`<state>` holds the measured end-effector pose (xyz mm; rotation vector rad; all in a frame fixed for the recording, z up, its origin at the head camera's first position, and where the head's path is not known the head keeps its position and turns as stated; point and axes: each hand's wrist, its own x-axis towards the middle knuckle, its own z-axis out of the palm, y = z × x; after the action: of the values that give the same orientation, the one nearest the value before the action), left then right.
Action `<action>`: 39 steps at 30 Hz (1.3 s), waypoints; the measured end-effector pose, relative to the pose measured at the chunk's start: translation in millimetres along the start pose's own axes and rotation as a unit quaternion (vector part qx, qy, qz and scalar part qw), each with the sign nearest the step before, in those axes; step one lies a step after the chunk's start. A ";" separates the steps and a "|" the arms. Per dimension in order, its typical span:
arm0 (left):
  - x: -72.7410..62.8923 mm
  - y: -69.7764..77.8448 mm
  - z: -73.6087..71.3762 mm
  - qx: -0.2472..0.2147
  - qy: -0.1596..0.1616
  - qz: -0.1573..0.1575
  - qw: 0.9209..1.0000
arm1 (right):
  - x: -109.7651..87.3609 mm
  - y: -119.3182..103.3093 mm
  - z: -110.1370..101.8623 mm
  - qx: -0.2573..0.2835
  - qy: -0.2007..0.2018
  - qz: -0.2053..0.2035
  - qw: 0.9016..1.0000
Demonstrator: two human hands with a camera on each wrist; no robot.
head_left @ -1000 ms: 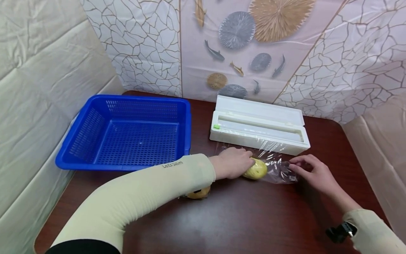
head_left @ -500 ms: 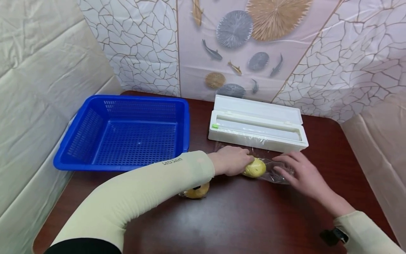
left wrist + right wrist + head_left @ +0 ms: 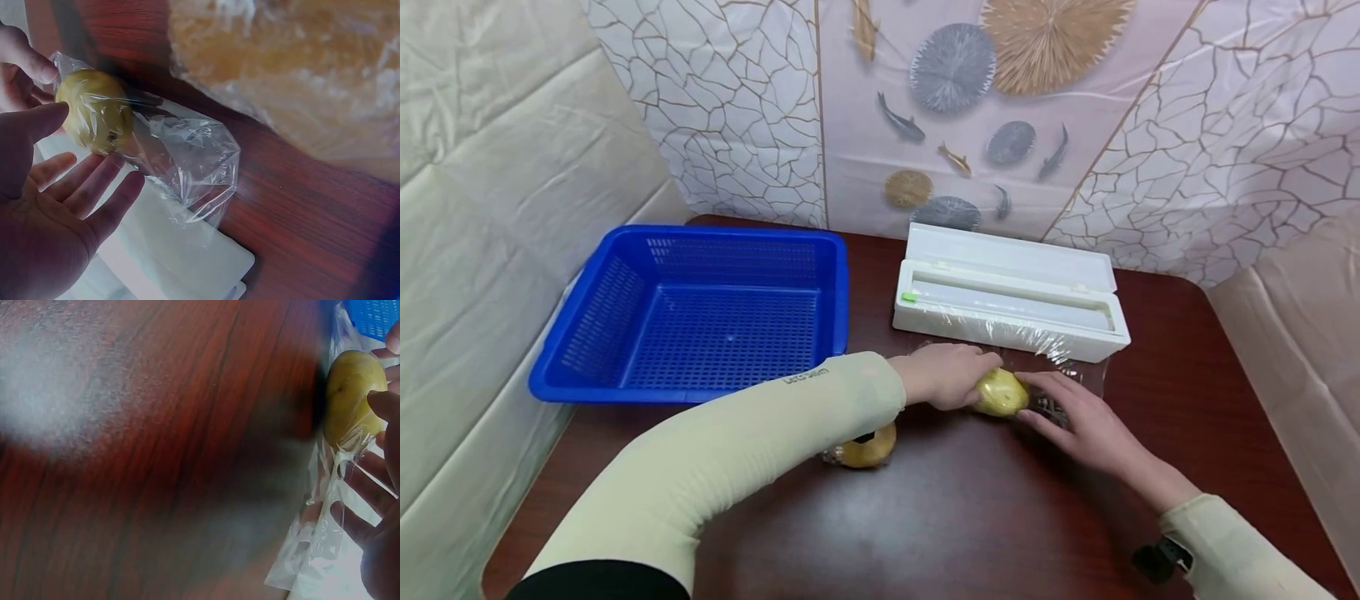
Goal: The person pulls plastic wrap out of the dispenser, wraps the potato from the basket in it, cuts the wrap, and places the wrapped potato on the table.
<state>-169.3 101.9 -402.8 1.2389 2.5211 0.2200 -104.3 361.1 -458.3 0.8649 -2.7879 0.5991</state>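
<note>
A yellow, potato-like oval (image 3: 1002, 393) lies under clear cling film (image 3: 194, 156) on the table in front of the white box. My left hand (image 3: 947, 375) holds its left end between thumb and fingers. At the right end, my right hand (image 3: 1086, 421) has thumb and forefinger on either side of it, with the other fingers (image 3: 351, 522) spread over the film. A loose tail of film sticks out past the potato in the left wrist view. Another film-wrapped yellowish item (image 3: 872, 450) sits partly hidden beneath my left forearm.
Behind my hands stands the white cling film box (image 3: 955, 319), lid up and a roll inside; film runs down over its front. A blue plastic basket (image 3: 733, 333) is at the left. The dark red table (image 3: 970, 517) reaches to the patterned back wall.
My right hand has let go of the film's right edge and moved left to the potato's right end. My left hand stays at its left end.
</note>
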 end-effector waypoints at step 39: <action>24.1 -6.4 12.2 -0.016 0.044 -0.062 0.997 | 27.5 19.3 8.8 0.040 0.030 0.035 0.998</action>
<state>-183.5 117.0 -421.2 1.0786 2.6488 0.2896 -138.2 357.9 -465.3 0.7532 -2.7674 0.7387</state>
